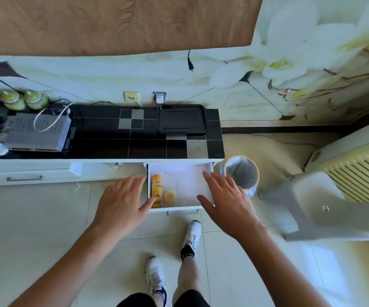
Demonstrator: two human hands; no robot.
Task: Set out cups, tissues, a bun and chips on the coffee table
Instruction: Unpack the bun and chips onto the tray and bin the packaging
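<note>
A white drawer [203,171] stands pulled out from under the black tiled desk [103,138]. In it, along the left wall, lies a yellow chips tube [156,189], with a round bun [169,196] just beside it. On the desk rest a black tray [182,119] and a grey box [35,131].

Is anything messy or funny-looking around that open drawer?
Not much. The drawer holds a chips can lying flat and a bun beside it, nothing spilled. One odd thing: a black plug dangles loose on the wall above the cabinet, plugged into nothing.
</note>
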